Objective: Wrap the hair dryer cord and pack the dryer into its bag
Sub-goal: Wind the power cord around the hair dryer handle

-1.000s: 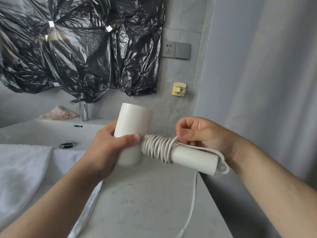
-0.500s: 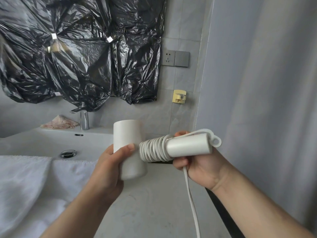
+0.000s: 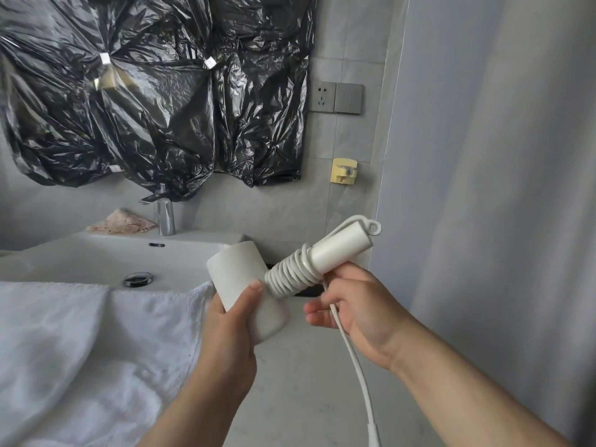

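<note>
Dryer (image 3: 237, 272) now tilted; cord (image 3: 354, 359) across fingers (image 3: 317, 317)

At centre frame you have a white hair dryer (image 3: 238, 272) with its white cord (image 3: 290, 275). Upper left you see glossy black plastic sheeting (image 3: 161, 91), and lower left a white towel (image 3: 64, 350). The grey tiled wall (image 3: 348, 43) carries a pale yellow hook (image 3: 344, 171) and a grey socket plate (image 3: 335, 97). The countertop (image 3: 306, 398) is mottled grey.

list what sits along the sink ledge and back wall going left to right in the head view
pink cloth → faucet → yellow hook → grey curtain
</note>
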